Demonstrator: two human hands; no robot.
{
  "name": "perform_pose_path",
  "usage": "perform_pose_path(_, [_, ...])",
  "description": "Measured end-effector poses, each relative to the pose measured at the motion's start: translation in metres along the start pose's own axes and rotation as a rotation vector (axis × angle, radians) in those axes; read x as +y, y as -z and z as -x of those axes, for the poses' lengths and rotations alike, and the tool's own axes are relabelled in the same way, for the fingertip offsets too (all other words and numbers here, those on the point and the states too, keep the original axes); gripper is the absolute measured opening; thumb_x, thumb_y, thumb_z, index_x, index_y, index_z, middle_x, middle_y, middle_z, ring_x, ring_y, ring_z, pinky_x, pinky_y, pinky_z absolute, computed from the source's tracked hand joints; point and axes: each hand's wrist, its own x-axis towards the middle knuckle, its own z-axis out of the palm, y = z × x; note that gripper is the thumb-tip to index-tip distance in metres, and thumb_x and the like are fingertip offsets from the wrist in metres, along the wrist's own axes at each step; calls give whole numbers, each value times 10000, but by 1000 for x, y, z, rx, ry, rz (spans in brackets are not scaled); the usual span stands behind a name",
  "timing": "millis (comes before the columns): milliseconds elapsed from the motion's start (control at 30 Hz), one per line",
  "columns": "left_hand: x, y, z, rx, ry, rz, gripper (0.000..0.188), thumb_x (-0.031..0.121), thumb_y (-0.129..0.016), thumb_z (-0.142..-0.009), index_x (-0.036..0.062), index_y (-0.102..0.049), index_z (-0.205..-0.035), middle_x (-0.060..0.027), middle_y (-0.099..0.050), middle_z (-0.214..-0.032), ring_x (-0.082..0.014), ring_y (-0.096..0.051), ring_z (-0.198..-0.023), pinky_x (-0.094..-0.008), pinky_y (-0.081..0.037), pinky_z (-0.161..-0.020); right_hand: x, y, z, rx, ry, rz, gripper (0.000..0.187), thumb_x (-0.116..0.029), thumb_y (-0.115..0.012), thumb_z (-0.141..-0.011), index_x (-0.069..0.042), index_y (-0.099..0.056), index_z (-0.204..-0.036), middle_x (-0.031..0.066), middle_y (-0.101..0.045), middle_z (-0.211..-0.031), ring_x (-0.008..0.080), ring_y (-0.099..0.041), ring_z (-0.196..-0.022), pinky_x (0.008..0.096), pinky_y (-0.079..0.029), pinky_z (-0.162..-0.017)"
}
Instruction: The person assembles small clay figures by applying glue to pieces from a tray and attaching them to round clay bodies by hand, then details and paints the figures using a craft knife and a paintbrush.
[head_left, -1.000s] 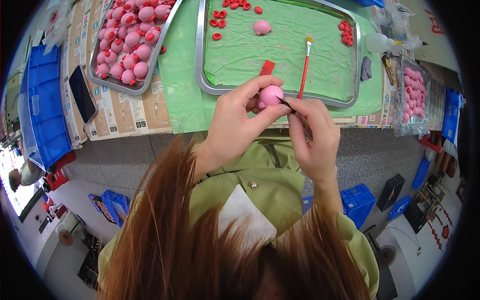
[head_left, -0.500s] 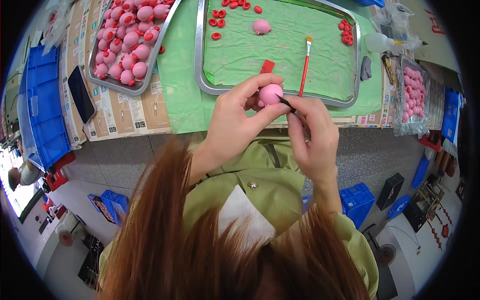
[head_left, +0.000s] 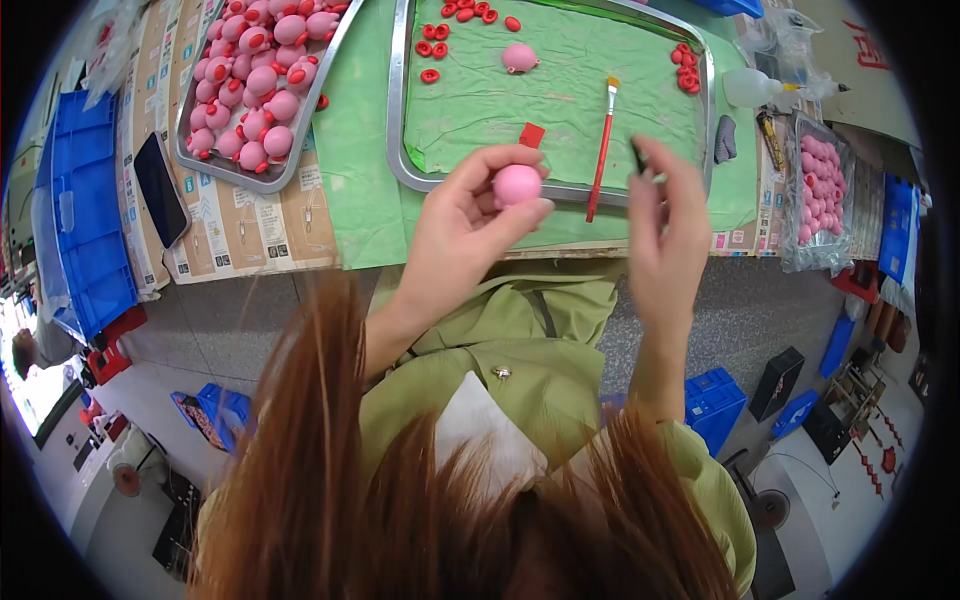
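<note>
My left hand [head_left: 465, 220] is closed round a pink ball-shaped figure [head_left: 518, 186], holding it over the near rim of the green-lined metal tray [head_left: 450, 184]. Apart from it, to the right, my right hand [head_left: 668, 215] grips a thin black pointed tool [head_left: 638, 156], smeared by motion; its exact kind I cannot tell. Between the hands a red-handled brush [head_left: 603, 150] leans across the tray's near rim. A small red piece [head_left: 532, 135] lies just beyond my left fingers. Deeper in the tray sits another pink figure [head_left: 520, 58], near several red rings [head_left: 430, 76].
At the left stands a metal tray [head_left: 262, 184] heaped with pink figures bearing red parts, beside a dark phone [head_left: 160, 190]. More red pieces [head_left: 686, 70] lie in the tray's right corner. A squeeze bottle [head_left: 752, 88], a grey cloth [head_left: 725, 138] and a bagged tray of pink balls [head_left: 822, 190] stand right.
My right hand has moved right, taking the black tool off the pink figure. My left hand has shifted slightly left with the figure still in it.
</note>
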Motion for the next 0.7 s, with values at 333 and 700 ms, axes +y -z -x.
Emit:
perform_pose_path(333, [-32,20,20,54,31,-37,395,-18,-577,-781,14,-430,-1146,-87,-514,-1101,-103,-501,-943,-231,-426,-809,42,-21,-33,81,161,460,178,-95,-595,-747,-44,-573,-916,101,-543,-874,281,-478,-823,380,-377,-728])
perform_pose_path(700, [-57,12,22,180,-98,-160,390,-29,-613,-761,-9,-437,-1108,-68,-512,-1025,-112,-521,-929,-218,-437,-786,-3,-57,-21,-77,-59,-47,161,-95,-621,-759,-17,-544,-877,67,-566,-735,166,-530,-707,307,-403,-667])
